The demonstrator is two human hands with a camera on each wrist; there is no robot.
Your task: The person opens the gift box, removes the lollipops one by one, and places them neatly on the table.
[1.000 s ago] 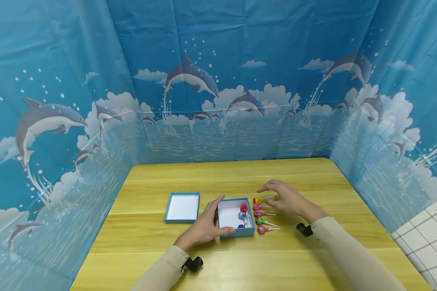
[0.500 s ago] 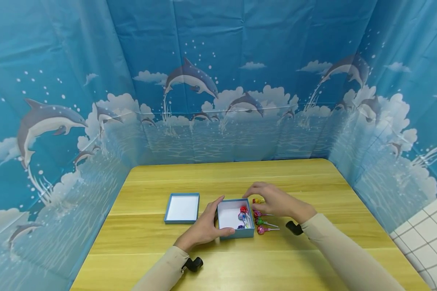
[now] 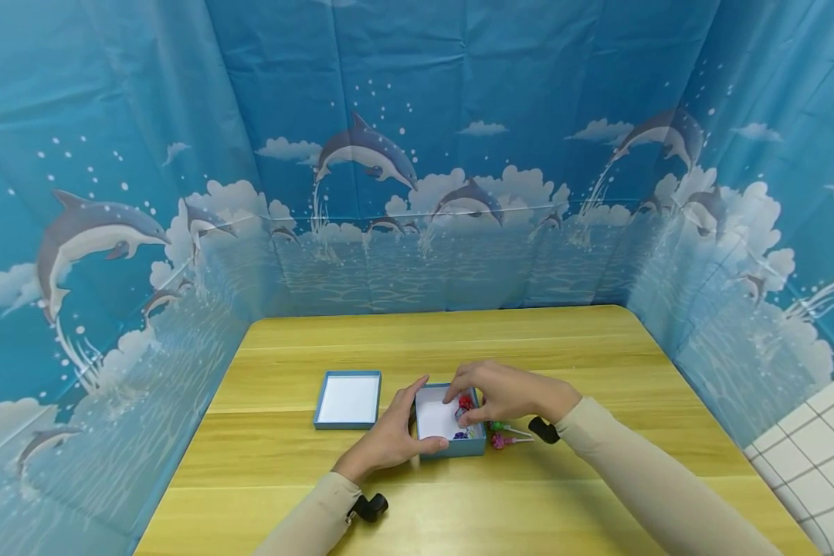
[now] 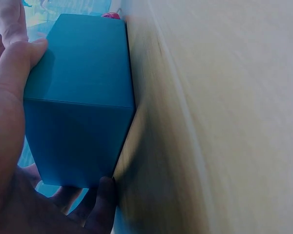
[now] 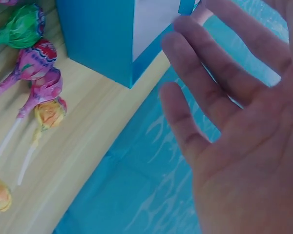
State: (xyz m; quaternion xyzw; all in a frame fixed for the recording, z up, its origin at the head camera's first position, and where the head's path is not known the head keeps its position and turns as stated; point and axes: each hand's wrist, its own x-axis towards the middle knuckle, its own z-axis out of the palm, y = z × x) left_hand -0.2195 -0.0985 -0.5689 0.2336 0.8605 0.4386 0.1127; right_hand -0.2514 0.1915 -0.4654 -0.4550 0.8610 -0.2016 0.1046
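Observation:
A blue box (image 3: 453,449) with a white inside stands open-topped on the table. My left hand (image 3: 389,434) holds its left side, thumb at the near wall and fingers along the other side, as the left wrist view of the box (image 4: 78,63) shows. Over the box's opening is my right hand (image 3: 503,392), fingers spread and slightly bent, with nothing visible between them. Below it lie a red lollipop (image 3: 466,402) and a dark blue-purple one (image 3: 461,435), partly hidden by the hand. In the right wrist view the fingers (image 5: 185,114) reach past the box's edge.
Right of the box lies a row of wrapped lollipops, among them a green one (image 5: 25,25), a pink one (image 5: 46,87) and a yellow one (image 5: 51,113). A white-lined blue lid (image 3: 350,400) lies left of the box. A dolphin-print curtain surrounds the table (image 3: 264,463).
My right hand has moved left, from above the row of lollipops to over the box. My left hand and the box stay in place.

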